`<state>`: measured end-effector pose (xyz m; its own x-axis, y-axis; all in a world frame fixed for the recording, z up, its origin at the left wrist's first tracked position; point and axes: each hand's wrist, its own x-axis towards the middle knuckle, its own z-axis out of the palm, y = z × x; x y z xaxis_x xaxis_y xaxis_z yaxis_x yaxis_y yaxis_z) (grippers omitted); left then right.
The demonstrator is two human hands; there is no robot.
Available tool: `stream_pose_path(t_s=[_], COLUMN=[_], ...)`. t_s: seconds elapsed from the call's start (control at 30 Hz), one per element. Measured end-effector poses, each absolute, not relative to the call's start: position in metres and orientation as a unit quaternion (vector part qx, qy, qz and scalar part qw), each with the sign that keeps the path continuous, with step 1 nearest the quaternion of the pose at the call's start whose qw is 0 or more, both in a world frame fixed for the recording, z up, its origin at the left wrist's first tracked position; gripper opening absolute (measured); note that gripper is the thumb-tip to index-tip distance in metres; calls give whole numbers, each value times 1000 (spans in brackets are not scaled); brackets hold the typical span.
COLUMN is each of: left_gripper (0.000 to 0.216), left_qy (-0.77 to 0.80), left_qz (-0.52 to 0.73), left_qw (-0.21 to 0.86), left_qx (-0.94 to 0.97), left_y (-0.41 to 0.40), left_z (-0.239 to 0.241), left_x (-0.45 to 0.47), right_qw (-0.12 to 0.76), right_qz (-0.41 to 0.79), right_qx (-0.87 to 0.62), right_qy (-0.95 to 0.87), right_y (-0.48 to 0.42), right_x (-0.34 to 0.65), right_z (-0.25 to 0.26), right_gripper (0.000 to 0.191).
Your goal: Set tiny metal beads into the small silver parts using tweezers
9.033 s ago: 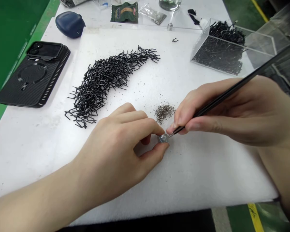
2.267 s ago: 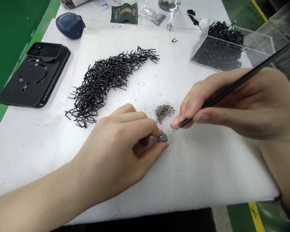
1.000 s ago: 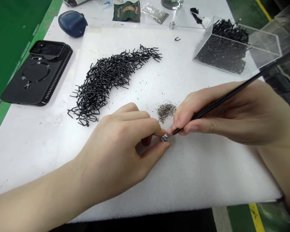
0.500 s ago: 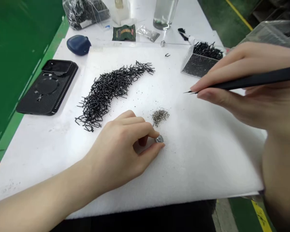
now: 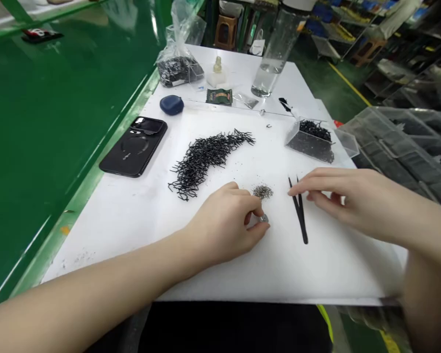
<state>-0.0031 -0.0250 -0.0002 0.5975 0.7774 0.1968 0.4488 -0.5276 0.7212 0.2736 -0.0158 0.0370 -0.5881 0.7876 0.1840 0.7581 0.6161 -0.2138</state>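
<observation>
My left hand [image 5: 235, 220] is closed, with thumb and forefinger pinching a small round silver metal piece [image 5: 264, 218] low over the white mat. Just beyond it lies a little pile of tiny metallic bits [image 5: 263, 191]. Black tweezers [image 5: 301, 220] rest on the mat, their points spread and facing away from me. Over their upper part is my right hand [image 5: 338, 196], thumb and forefinger apart; whether the forefinger touches them I cannot tell. A long heap of thin bent black pieces [image 5: 206, 159] stretches across the mat to the left.
A clear box of black pieces [image 5: 310, 142] stands at the back right, beside a compartmented clear case [image 5: 400, 142]. On the left are a black phone [image 5: 134, 147] and a dark blue rounded object [image 5: 171, 105]. Farther back are a water bottle [image 5: 270, 73] and a green packet [image 5: 219, 96].
My right hand has let go of the tweezers, which now lie on the mat, and its fingers have parted. The view has tilted up. My left hand keeps its pinch on the metal piece.
</observation>
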Motion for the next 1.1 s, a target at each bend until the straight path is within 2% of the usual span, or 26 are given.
stream_pose_path(t_s=[0.1,0.2,0.37,0.57,0.8,1.1], left_gripper=[6,6,7,9,15,7], left_qy=[364,362,359,367,377,375], left_qz=[258,254,249,248,259,308], left_qw=[321,319,317,316,316,346], left_qx=[836,838,842,839,831,803], left_y=[-25,-24,-25,-25,-25,-26], left_z=[-2,-5,-10,-12,-8,-5], left_x=[-2,-1,0,0,0,-5], right_qw=[138,154,150,154,256,434], right_qz=[57,157,162,178,218,344], right_qx=[-449,-459,-458,-504,-524,-466], right_qy=[-881,-861,-861,-831,-782,-690], right_y=[-7,14,52,59,49,7], right_x=[249,203,141,134,146,208], right_z=[55,62,42,32,34,23], right_gripper=[22,18,9,10,27,5])
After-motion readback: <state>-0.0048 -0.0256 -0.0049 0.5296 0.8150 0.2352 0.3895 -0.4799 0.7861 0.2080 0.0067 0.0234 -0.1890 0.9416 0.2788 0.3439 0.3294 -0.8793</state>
